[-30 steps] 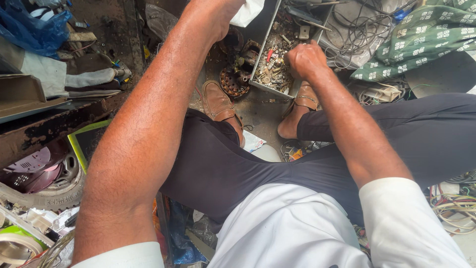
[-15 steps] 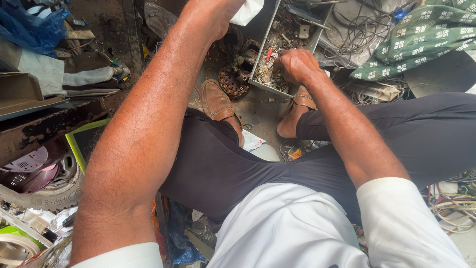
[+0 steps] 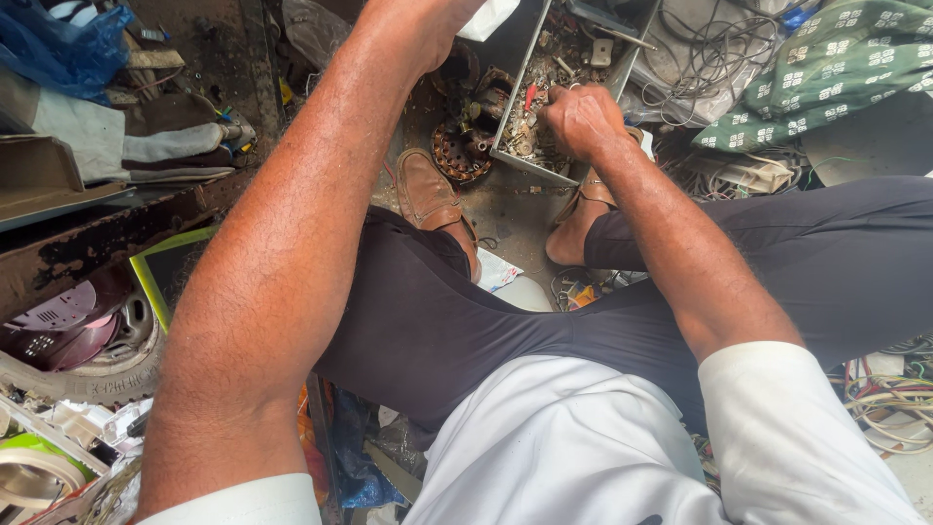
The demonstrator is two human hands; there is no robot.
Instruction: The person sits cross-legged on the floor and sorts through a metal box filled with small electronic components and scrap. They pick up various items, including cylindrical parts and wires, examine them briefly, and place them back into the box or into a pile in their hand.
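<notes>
My right hand (image 3: 581, 119) is curled into a fist, fingers down, inside a grey metal tray (image 3: 513, 154) of small screws and scrap parts. Whatever its fingertips pinch is hidden. My left arm reaches up across the view. My left hand (image 3: 420, 21) is cut off by the top edge, right next to a white object (image 3: 491, 17); its grip is not visible. A rusty round motor part (image 3: 457, 154) lies just left of the tray, beside my brown shoe (image 3: 425, 194).
Tangled wires (image 3: 714, 73) and a green patterned cloth (image 3: 836, 68) lie at the right. At the left are a blue plastic bag (image 3: 58, 49), a rusty metal beam (image 3: 107, 243) and purple plastic parts (image 3: 63, 326). More cables (image 3: 889, 403) lie by my right knee.
My right hand has shifted slightly to the left within the tray. My left arm stays raised in the same place.
</notes>
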